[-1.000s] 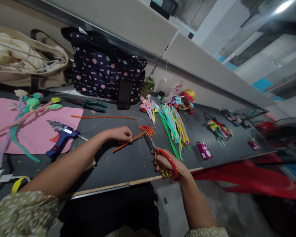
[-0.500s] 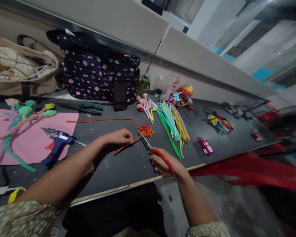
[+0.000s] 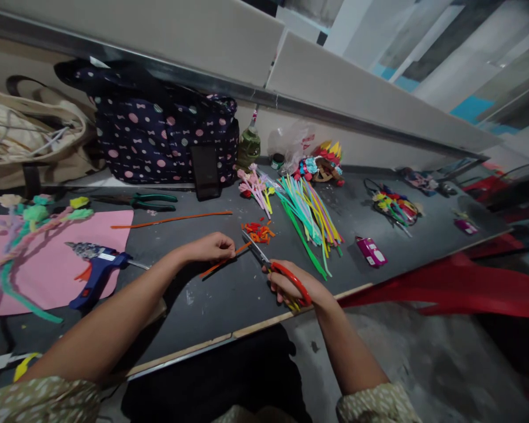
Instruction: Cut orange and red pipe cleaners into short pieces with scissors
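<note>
My left hand [image 3: 217, 247] pinches an orange pipe cleaner [image 3: 212, 269] just above the dark table [image 3: 211, 311]. One end of it sticks out to the right, close to the scissor blades. My right hand [image 3: 286, 282] is wrapped round red-handled scissors [image 3: 296, 279], whose blades point up and left at that end. Whether the blades touch the strip I cannot tell. Just beyond the tips lies a small pile of short orange and red cut pieces [image 3: 259, 231]. Another long orange pipe cleaner [image 3: 171, 220] lies flat behind my left hand.
Many-coloured pipe cleaners [image 3: 311, 214] lie right of the pile, beside pink stems [image 3: 255, 189]. A blue glue gun [image 3: 97, 276] rests on a pink sheet [image 3: 122, 235], near green-handled pliers [image 3: 154, 201]. A phone [image 3: 205, 173] leans on a dotted bag [image 3: 158, 132]. A purple box [image 3: 371, 251] stands right.
The camera view has shifted slightly, so the things on the table sit a little differently in it. Both hands keep their holds on the orange pipe cleaner and the scissors.
</note>
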`<action>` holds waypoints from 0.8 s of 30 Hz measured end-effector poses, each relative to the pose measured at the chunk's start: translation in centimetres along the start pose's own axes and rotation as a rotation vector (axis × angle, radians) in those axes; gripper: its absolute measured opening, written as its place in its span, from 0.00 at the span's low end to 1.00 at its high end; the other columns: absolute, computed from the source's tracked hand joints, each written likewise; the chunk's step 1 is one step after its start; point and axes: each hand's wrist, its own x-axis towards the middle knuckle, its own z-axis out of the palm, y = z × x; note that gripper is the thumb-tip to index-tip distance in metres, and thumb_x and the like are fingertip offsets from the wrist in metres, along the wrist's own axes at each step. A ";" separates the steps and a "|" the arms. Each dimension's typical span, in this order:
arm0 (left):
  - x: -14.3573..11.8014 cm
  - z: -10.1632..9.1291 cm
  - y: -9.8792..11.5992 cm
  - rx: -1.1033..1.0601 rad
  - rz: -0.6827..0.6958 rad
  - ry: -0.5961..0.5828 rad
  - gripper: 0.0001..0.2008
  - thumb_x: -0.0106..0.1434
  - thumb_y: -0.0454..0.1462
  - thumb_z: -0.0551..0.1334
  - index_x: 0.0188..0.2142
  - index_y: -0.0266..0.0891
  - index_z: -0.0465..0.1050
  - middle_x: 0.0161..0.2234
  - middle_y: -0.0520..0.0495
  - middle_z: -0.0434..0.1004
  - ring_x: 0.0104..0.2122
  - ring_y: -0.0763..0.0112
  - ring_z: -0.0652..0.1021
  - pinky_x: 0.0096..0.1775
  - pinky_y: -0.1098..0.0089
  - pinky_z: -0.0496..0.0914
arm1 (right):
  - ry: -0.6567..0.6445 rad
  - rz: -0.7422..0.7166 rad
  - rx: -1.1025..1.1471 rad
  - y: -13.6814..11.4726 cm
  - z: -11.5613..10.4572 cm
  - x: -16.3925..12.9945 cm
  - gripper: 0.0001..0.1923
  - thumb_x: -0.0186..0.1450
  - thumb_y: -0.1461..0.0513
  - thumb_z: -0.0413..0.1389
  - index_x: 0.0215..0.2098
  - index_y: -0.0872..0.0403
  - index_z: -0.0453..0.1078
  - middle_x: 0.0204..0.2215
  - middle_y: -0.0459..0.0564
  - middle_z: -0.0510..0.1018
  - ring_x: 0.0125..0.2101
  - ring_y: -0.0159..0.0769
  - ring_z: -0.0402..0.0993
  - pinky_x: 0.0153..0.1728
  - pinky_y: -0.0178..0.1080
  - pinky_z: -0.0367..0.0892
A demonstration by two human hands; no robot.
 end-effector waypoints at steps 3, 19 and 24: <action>0.0 0.0 0.1 -0.001 -0.009 0.004 0.15 0.60 0.47 0.61 0.29 0.35 0.70 0.21 0.54 0.64 0.20 0.78 0.62 0.23 0.75 0.54 | -0.001 0.019 0.011 -0.2 0.0 0.0 0.12 0.65 0.60 0.50 0.46 0.52 0.64 0.24 0.41 0.71 0.15 0.25 0.70 0.13 0.24 0.60; -0.1 0.1 0.5 -0.009 -0.028 0.011 0.15 0.59 0.46 0.62 0.28 0.35 0.70 0.20 0.55 0.62 0.19 0.78 0.60 0.23 0.74 0.51 | 0.026 0.022 -0.029 -0.5 0.2 -0.1 0.12 0.66 0.59 0.49 0.47 0.52 0.65 0.23 0.40 0.69 0.13 0.24 0.67 0.12 0.24 0.59; 0.0 0.1 0.5 -0.010 -0.032 0.013 0.15 0.60 0.46 0.61 0.28 0.35 0.70 0.20 0.55 0.62 0.20 0.78 0.60 0.23 0.75 0.52 | 0.027 0.019 -0.044 -0.2 0.2 0.1 0.11 0.66 0.60 0.48 0.46 0.52 0.65 0.23 0.40 0.69 0.13 0.24 0.66 0.12 0.24 0.58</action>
